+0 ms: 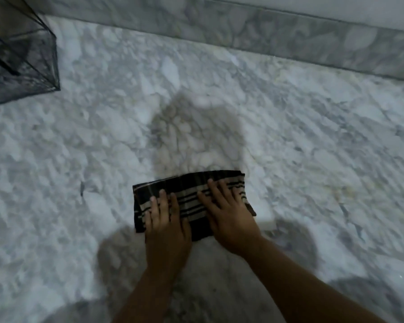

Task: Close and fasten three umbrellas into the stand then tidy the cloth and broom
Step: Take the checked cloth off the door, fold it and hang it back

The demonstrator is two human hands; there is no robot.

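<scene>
A folded cloth (184, 190), dark with pale stripes, lies flat on the marble floor (289, 148) in the lower middle of the head view. My left hand (166, 220) rests palm down on its left half, fingers spread. My right hand (226, 210) presses flat on its right half, fingers spread toward the far edge. Neither hand grips the cloth. A dark mesh stand (21, 59) sits at the top left corner; thin dark rods show through its mesh. No broom is in sight.
A marble skirting (289, 31) runs along the wall at the top. My shadow falls on the floor beyond the cloth and around my forearms. Open marble floor stretches left and right of the cloth.
</scene>
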